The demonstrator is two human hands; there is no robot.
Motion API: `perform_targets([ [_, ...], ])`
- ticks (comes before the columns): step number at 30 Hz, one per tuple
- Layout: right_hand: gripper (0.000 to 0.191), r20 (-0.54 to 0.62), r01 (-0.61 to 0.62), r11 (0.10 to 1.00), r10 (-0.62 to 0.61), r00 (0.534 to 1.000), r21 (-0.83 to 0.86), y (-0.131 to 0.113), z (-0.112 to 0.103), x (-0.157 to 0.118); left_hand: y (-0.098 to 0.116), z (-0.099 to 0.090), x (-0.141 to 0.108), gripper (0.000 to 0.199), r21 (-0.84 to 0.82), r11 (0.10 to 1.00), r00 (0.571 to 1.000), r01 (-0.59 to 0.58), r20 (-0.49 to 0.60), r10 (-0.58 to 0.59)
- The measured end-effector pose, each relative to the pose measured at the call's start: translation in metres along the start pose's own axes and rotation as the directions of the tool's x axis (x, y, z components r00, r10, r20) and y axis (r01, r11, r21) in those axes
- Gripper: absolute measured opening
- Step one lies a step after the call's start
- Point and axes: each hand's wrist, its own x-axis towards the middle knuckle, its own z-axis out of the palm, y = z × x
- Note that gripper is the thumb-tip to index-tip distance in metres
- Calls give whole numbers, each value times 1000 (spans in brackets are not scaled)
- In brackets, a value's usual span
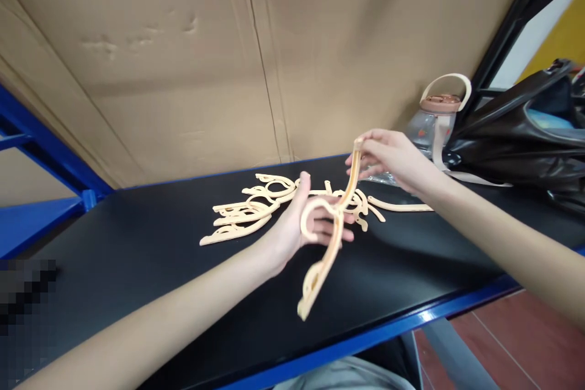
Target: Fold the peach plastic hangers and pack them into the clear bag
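Observation:
A cream folding clothes hanger (333, 237) is up above the black table, its hook curving to the left and its two arms spread apart. My right hand (384, 155) pinches the tip of its upper arm between thumb and fingers. Behind the hook and the middle joint is my left hand (297, 219), thumb up and fingers stretched out and apart; whether they touch the hanger I cannot tell. The lower arm, with a small loop near its end, points down toward me. Beyond my left hand lie several more cream hangers (237, 233), partly hidden by both hands.
A black tabletop (137, 292) with a blue metal edge (365, 341) bears the hangers. Cardboard (183, 73) stands along the back. At the right are a clear bottle with a handle (441, 103), a loose strap and a black bag (512, 128).

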Motion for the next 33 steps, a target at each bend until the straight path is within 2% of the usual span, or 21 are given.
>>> perform_targets([
  [1,8,-42,20,999,-18,999,42,-1,-4,1,1,3,-11,73,-82,995,998,62,24,-60],
  [3,8,-95,70,993,-62,994,90,0,-11,3,2,5,-27,70,-110,987,993,121,26,-119],
  [6,15,-74,115,992,-110,991,60,6,-17,7,3,6,-38,43,-28,994,993,102,-49,-103],
  [8,30,-93,183,982,-186,978,-40,8,-14,4,3,5,-38,26,-29,998,995,48,-85,-50],
  [9,40,-127,249,961,-263,956,-120,9,-11,1,4,6,-37,22,-53,998,995,15,-101,-21],
  [11,56,-179,388,867,-455,873,-314,7,-4,-11,6,6,-33,19,-95,995,989,-41,-147,27],
  [12,59,-161,433,812,-524,837,-390,6,0,-17,8,7,-32,20,-113,992,985,-63,-170,43],
  [13,58,-112,455,775,-549,828,-439,4,4,-24,10,7,-30,22,-129,989,982,-75,-184,51],
  [16,44,44,471,743,-514,857,-475,-1,11,-33,18,10,-27,22,-167,980,986,-105,-148,80],
  [19,38,127,447,816,-431,893,-368,-3,11,-23,27,12,-25,25,-142,980,988,-142,-73,133],
  [21,37,190,364,897,-324,927,-249,-3,10,-12,31,12,-25,24,-109,981,987,-160,-54,155],
  [23,36,237,212,962,-168,957,-172,-4,9,-6,32,11,-25,22,-98,982,986,-163,-43,160],
  [25,38,210,118,978,-81,974,-171,-5,9,-6,30,10,-27,22,-95,981,985,-170,-46,166],
  [27,40,132,151,955,-121,984,-256,-6,9,-14,27,10,-31,22,-66,980,980,-189,-72,184],
  [30,42,43,276,874,-283,958,-399,-10,12,-33,23,13,-36,17,15,969,959,-247,-141,246],
  [33,43,35,374,856,-388,921,-356,-15,19,-49,23,15,-40,14,51,955,926,-294,-233,297],
])
